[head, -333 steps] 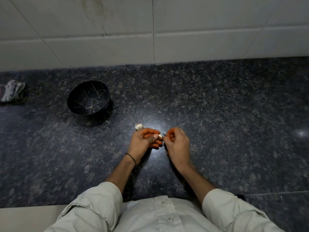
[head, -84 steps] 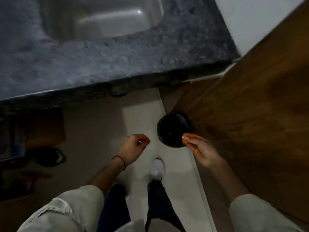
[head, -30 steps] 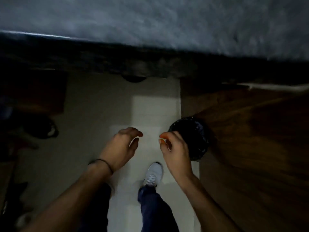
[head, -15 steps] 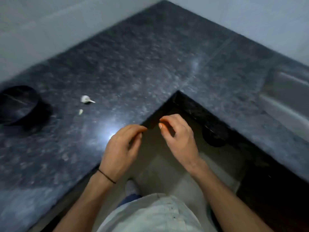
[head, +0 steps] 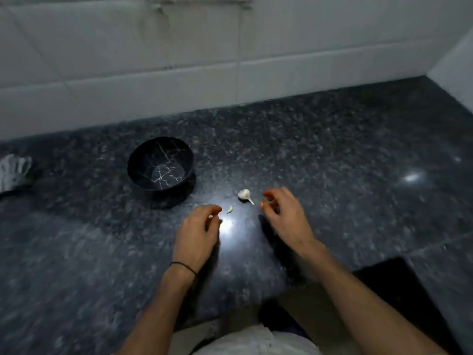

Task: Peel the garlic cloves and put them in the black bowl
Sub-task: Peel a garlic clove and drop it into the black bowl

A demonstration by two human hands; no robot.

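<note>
A black bowl (head: 160, 167) with pale crack-like veins stands on the dark granite counter (head: 320, 160), left of centre; I see nothing inside it. A white unpeeled garlic piece (head: 244, 195) with a thin stalk lies to the bowl's right. A small pale clove (head: 229, 209) lies just in front of it. My left hand (head: 198, 234) hovers over the counter with loosely curled fingers, its fingertips close to the small clove, holding nothing. My right hand (head: 285, 216) hovers right of the garlic piece, fingers loosely curled and empty.
A white tiled wall (head: 204, 60) runs behind the counter. A grey-white cloth (head: 14, 172) lies at the far left. The counter's inner corner edge and a dark gap (head: 394, 285) are at the lower right, by my body.
My view swung from the floor and the black bin back up to the counter. Both hands moved forward over the counter toward the garlic.
</note>
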